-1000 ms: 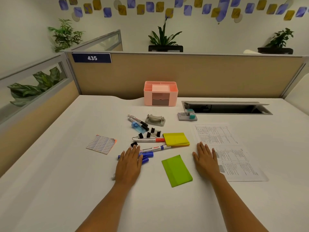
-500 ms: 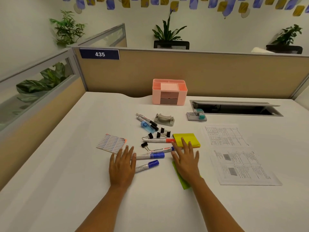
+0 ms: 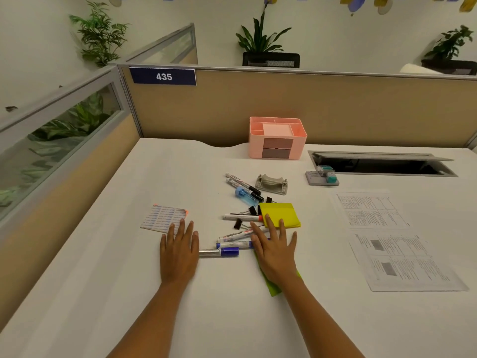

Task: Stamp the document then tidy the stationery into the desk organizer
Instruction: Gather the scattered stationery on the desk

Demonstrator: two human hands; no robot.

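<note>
– Lying flat on the surface [image 3: 103, 280], are both hands empty?
– Yes. Both are palm down with straight fingers, and they grip nothing. The left hand [image 3: 178, 251] rests on the bare surface, its fingertips at the edge of a small label sheet [image 3: 162, 218]. The right hand [image 3: 276, 251] has its fingers spread. It covers most of a green pad [image 3: 271, 288] and the ends of two markers [image 3: 232, 236], and its fingertips touch a yellow pad [image 3: 281, 214].
– Where is the document?
– The document [image 3: 387, 236], printed sheets, lies to the right of the right hand, apart from it. The stamp [image 3: 327, 175] sits on a grey base farther back, just in front of a cable opening [image 3: 382, 167].
– And the organizer?
– The pink desk organizer [image 3: 277, 138] stands at the back, near the partition. More markers, black binder clips [image 3: 237, 224] and a grey tool [image 3: 272, 184] lie between it and the hands. One blue-capped marker [image 3: 219, 252] lies between the two hands.
</note>
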